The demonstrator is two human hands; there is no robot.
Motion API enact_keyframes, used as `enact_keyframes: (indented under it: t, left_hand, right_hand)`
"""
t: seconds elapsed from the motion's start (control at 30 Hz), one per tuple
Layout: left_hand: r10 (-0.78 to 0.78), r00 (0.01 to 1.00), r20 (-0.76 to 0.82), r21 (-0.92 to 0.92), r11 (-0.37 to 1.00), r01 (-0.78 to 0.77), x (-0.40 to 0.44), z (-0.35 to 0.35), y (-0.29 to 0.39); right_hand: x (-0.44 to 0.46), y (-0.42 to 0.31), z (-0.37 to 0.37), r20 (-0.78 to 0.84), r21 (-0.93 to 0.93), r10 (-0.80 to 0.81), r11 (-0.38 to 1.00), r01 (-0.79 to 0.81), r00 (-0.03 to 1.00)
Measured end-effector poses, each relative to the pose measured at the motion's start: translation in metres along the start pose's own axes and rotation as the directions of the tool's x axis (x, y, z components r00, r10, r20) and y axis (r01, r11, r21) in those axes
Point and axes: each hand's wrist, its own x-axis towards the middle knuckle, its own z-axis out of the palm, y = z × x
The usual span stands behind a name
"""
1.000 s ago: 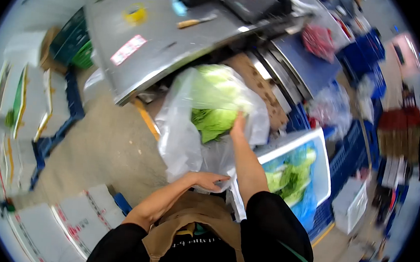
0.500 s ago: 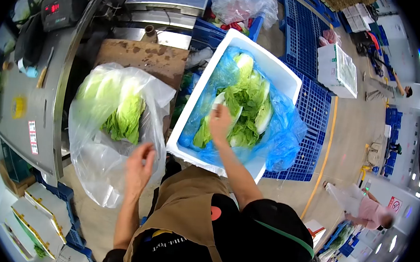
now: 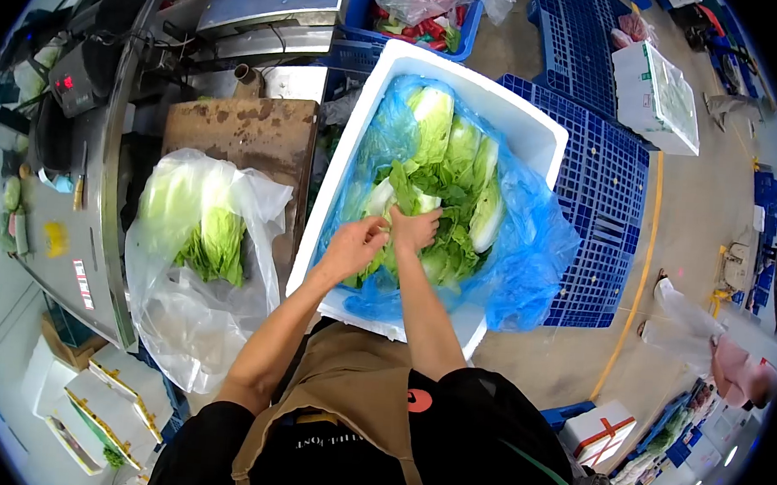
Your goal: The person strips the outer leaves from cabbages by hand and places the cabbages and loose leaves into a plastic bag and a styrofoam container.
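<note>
The left hand (image 3: 354,249) has been moved from beside the clear bag (image 3: 187,318) to the cabbages (image 3: 449,143) in the white box (image 3: 551,138); both hands' fingers are curled at leaves, the right's (image 3: 415,230) touching; grip cannot be told.

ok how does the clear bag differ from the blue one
The clear bag is whitish and sits outside the foam box, while the blue bag is tinted and lines it. Left hand and right hand are over the blue bag; neither touches the clear bag. Both bags hold leafy greens.
</note>
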Motion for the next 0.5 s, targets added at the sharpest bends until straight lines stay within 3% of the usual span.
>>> enact_keyframes:
  t: [0.03, 0.13, 0.17, 0.27, 0.3, 0.4, 0.5]
  left_hand:
    - [-0.016, 0.999, -0.048, 0.024, 1.0, 0.017, 0.004, -0.001, -0.003]
    - [-0.079, 0.995, -0.058, 0.009, 0.997, 0.08, 0.014, -0.009, -0.008]
    - [-0.063, 0.996, -0.064, 0.002, 0.998, 0.064, 0.017, -0.009, -0.008]
    - [0.002, 0.996, -0.09, 0.028, 1.0, 0.001, 0.028, -0.006, 0.006]
    - [0.019, 0.998, -0.068, 0.013, 1.0, -0.018, 0.033, -0.006, 0.015]
    - [0.055, 0.995, 0.088, -0.075, 0.996, -0.048, 0.058, 0.004, 0.026]
    - [0.052, 0.979, 0.197, -0.279, 0.96, 0.005, 0.081, 0.023, 0.049]
  right_hand:
    - [-0.003, 0.004, -0.005, -0.019, 0.034, -0.008, 0.999, 0.009, 1.0]
    - [-0.003, 0.031, -0.027, -0.057, 0.426, -0.072, 0.9, 0.09, 0.996]
    - [-0.007, 0.03, -0.051, 0.042, 0.559, -0.036, 0.829, 0.006, 0.998]
    - [0.009, 0.067, -0.071, 0.075, 0.805, -0.276, 0.583, 0.104, 0.958]
    - [0.013, 0.076, -0.086, 0.146, 0.891, -0.335, 0.454, 0.023, 0.931]
    - [0.036, 0.108, -0.108, 0.424, 0.901, -0.406, 0.277, -0.333, 0.809]
    - [0.052, 0.12, -0.126, 0.617, 0.776, -0.496, 0.254, -0.577, 0.611]
